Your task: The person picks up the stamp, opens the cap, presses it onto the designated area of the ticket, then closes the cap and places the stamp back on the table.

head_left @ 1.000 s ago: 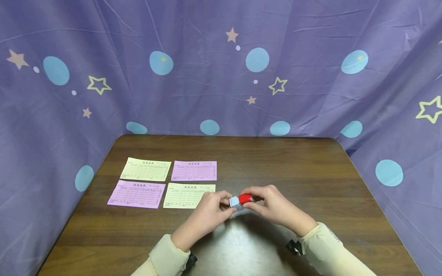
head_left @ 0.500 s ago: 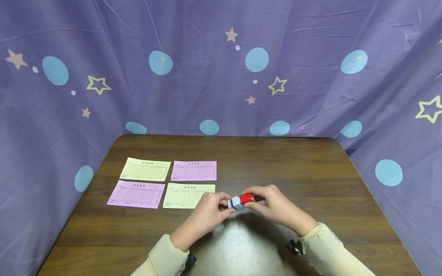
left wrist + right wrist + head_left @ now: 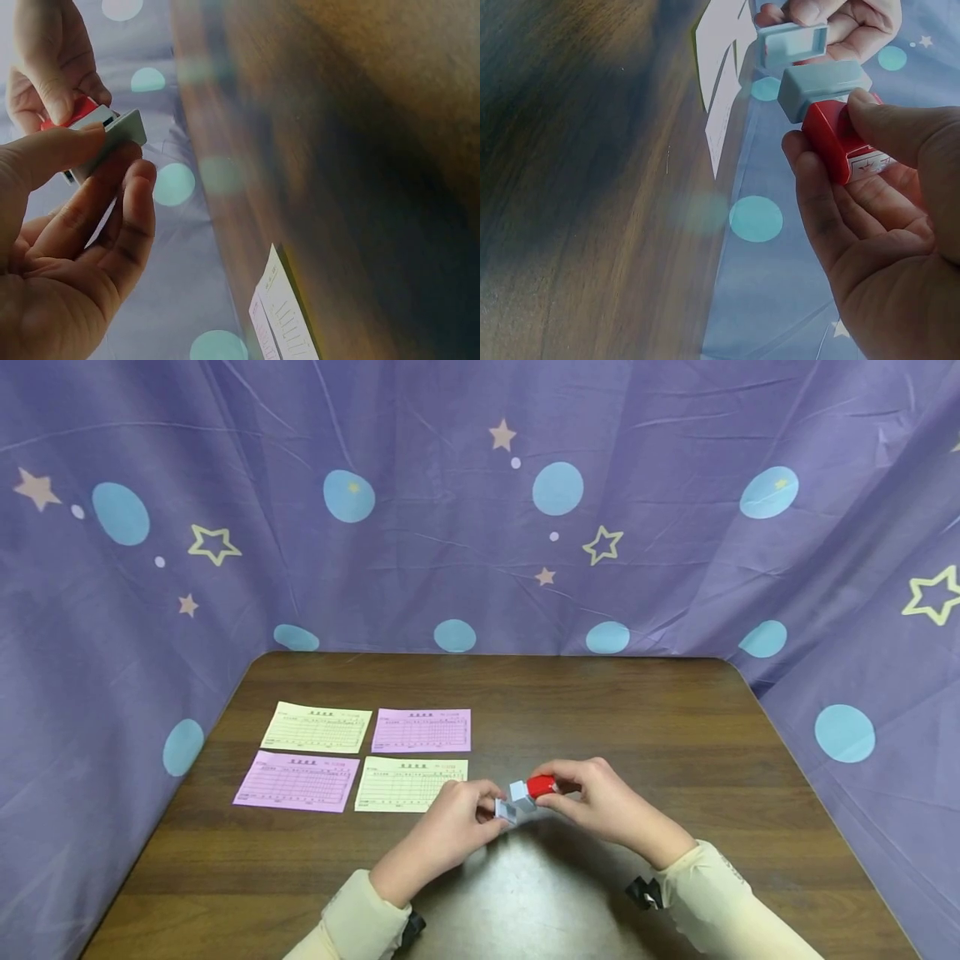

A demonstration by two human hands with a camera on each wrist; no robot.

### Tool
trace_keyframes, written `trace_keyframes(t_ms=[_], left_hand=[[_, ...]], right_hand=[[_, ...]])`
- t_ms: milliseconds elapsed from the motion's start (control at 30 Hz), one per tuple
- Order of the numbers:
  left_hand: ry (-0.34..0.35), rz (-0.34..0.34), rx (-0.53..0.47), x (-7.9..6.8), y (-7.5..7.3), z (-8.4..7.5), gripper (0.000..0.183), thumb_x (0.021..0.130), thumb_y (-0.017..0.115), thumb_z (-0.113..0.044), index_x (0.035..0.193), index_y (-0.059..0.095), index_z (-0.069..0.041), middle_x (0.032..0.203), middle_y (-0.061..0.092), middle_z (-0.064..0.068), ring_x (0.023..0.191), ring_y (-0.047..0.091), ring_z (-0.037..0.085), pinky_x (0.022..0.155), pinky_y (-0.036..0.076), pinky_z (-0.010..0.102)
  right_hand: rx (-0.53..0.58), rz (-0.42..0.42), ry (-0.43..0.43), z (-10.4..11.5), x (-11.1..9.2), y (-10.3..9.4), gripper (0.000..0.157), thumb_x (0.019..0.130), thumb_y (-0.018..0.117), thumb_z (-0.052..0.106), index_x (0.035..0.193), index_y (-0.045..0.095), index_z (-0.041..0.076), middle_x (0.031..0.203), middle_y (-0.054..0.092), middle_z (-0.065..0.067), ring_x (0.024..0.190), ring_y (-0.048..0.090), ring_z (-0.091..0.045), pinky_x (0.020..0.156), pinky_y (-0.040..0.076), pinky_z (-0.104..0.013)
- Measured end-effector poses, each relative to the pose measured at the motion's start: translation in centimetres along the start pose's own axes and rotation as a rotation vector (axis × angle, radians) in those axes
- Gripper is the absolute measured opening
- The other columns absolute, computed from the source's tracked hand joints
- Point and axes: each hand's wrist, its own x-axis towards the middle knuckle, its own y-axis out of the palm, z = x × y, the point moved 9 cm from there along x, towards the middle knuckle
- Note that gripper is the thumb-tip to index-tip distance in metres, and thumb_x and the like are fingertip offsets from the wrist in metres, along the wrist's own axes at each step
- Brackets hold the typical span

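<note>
My right hand point(image 3: 603, 802) pinches a self-inking stamp by its red handle point(image 3: 832, 139) between thumb and fingers. The stamp's pale grey-blue body point(image 3: 821, 86) points toward the left hand. In my left hand point(image 3: 457, 818), thumb and fingertips pinch a shallow rectangular stamp cap point(image 3: 795, 43) of the same grey-blue, its hollow side showing in the right wrist view. Cap and stamp are apart, with a small gap between them in the head view. Both hands are held over the near middle of the table, just right of the nearer yellow slip.
On the left of the wooden table point(image 3: 637, 718) lie two yellow slips point(image 3: 315, 728) and two purple slips point(image 3: 422, 731) in two rows, printed with grids. The left hand overlaps the corner of one yellow slip point(image 3: 397, 783). A purple patterned curtain point(image 3: 465, 527) surrounds the table's far sides.
The cap has come off the stamp. My right hand has drawn the stamp slightly right, while the left hand has stayed nearly still with the cap. The slips have not moved.
</note>
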Motion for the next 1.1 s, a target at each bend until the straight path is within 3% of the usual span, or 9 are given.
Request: trace_keyframes(t_ms=[367, 733, 900, 1100], left_hand=[[0.025, 0.057, 0.047, -0.3, 1.5, 0.0, 0.016, 0.079, 0.08, 0.003, 0.09, 0.069, 0.001, 0.076, 0.074, 0.0, 0.066, 0.06, -0.001, 0.059, 0.05, 0.021], [0.001, 0.163, 0.119, -0.8, 3.6, 0.0, 0.019, 0.078, 0.082, -0.003, 0.095, 0.073, -0.001, 0.076, 0.073, -0.006, 0.073, 0.062, 0.0, 0.07, 0.051, 0.023], [-0.01, 0.181, 0.135, -1.2, 4.2, 0.1, 0.02, 0.079, 0.083, -0.005, 0.096, 0.073, -0.002, 0.077, 0.073, -0.006, 0.073, 0.06, 0.0, 0.071, 0.05, 0.023], [0.016, 0.19, 0.212, -1.4, 4.9, 0.1, 0.021, 0.077, 0.085, -0.008, 0.094, 0.073, -0.006, 0.069, 0.066, -0.017, 0.068, 0.055, -0.001, 0.068, 0.048, 0.02]], right_hand=[[-0.035, -0.01, 0.017, -0.3, 0.0, -0.4, 0.018, 0.09, 0.079, 0.013, 0.108, 0.074, 0.016, 0.091, 0.071, 0.011, 0.078, 0.067, -0.009, 0.069, 0.058, -0.03], [-0.057, -0.01, 0.017, 0.1, 0.3, -0.6, 0.021, 0.09, 0.08, 0.013, 0.109, 0.073, 0.017, 0.091, 0.071, 0.014, 0.08, 0.068, -0.007, 0.072, 0.058, -0.029], [-0.066, -0.006, 0.02, 0.1, 0.2, -0.6, 0.021, 0.09, 0.08, 0.013, 0.109, 0.073, 0.016, 0.091, 0.071, 0.013, 0.079, 0.067, -0.007, 0.07, 0.058, -0.029], [-0.068, 0.001, 0.043, 0.1, 0.2, -0.7, 0.021, 0.091, 0.08, 0.015, 0.11, 0.073, 0.018, 0.09, 0.07, 0.014, 0.08, 0.067, -0.008, 0.069, 0.058, -0.029]])
